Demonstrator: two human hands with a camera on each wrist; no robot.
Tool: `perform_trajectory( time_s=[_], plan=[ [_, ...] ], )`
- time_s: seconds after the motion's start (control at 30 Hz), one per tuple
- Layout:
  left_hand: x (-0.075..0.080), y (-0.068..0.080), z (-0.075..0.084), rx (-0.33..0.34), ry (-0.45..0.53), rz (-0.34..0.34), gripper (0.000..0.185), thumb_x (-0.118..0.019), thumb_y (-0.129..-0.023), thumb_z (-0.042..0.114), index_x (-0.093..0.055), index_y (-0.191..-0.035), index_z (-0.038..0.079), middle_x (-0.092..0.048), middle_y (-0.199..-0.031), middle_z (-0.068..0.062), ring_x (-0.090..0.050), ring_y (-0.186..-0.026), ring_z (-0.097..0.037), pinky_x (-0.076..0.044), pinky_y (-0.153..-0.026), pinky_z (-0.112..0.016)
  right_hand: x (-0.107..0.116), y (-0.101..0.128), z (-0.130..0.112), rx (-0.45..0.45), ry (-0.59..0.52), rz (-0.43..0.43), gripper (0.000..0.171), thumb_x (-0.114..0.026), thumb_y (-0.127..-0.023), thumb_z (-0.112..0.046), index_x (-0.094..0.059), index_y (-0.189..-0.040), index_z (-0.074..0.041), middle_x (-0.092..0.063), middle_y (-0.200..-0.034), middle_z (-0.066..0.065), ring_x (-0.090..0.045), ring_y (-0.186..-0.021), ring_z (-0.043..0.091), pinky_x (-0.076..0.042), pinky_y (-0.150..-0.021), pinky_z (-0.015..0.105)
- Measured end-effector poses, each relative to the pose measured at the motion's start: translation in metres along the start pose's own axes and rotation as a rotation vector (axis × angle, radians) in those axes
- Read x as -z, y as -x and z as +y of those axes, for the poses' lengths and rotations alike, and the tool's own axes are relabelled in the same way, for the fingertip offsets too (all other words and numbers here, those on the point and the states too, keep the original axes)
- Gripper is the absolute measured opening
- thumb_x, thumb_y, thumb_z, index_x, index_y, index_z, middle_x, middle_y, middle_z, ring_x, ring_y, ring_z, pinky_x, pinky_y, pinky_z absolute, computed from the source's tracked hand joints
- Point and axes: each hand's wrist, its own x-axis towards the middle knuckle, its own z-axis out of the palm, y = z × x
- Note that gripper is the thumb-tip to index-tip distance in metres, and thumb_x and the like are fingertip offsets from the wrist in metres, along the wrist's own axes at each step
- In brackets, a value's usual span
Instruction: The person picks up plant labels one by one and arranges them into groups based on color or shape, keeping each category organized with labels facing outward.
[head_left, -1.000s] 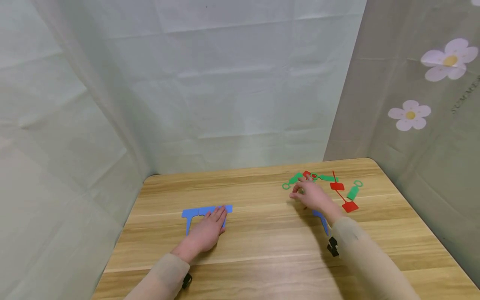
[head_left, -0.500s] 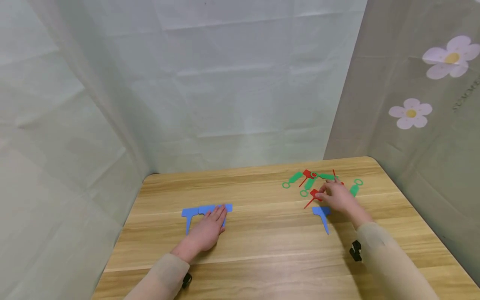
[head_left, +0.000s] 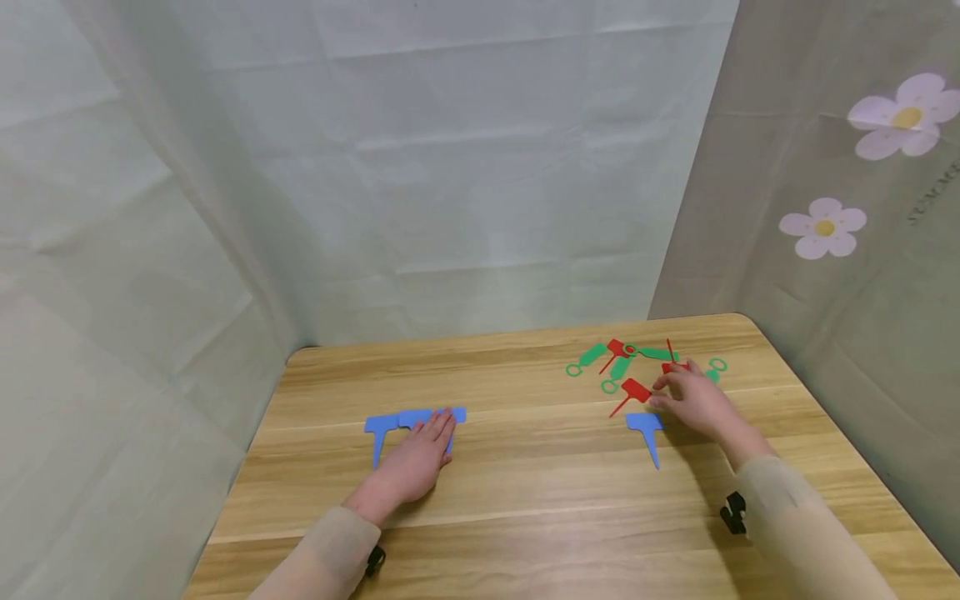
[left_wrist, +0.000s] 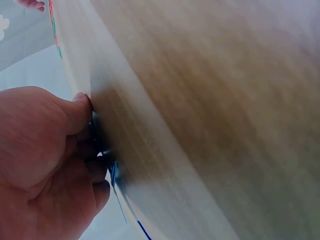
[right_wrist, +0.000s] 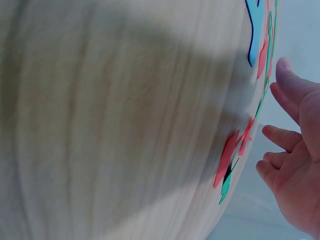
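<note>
My left hand (head_left: 411,468) rests palm down with fairly straight fingers on a row of blue T-shaped plant labels (head_left: 381,423), partly covering them. In the left wrist view, the thumb tip (left_wrist: 82,100) lies right at the tabletop. Toward the right, my right hand (head_left: 696,402) hovers with parted fingers and nothing between them. Its fingertips overlap the edge of a red T-shaped plant label (head_left: 636,389) in the head view. Just below lies a single blue T-shaped plant label (head_left: 645,424). The right wrist view shows a red label (right_wrist: 227,157) and a green label (right_wrist: 226,189) under the hand.
Several green ring-ended labels (head_left: 592,356) lie scattered at the table's back right, among red labels (head_left: 617,347) that partly overlap them. A wood-grain table (head_left: 525,500) spans the foreground. Pale fabric (head_left: 480,183) hangs behind it, with a flowered sheet (head_left: 823,229) at the right.
My right hand has moved right from over the left part of the red and green labels, uncovering a red label and the single blue one. The left hand has stayed put.
</note>
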Motion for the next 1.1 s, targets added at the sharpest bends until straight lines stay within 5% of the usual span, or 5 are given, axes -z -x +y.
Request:
perform_trajectory(
  time_s=[1.1],
  plan=[
    [-0.008,-0.004,0.0,0.014,-0.039,0.033,0.057,-0.05,-0.115,0.022,-0.037,-0.162,-0.008,-0.029,-0.172,-0.023,-0.025,-0.16,-0.04,-0.024,-0.128,-0.056,0.002,0.024,0.003,0.049,0.0,0.006,0.032,-0.08,-0.099,-0.022,-0.076,-0.122,-0.001,-0.043,-0.156,0.041,-0.019,-0.149,0.069,-0.023,-0.114,0.083]
  ],
)
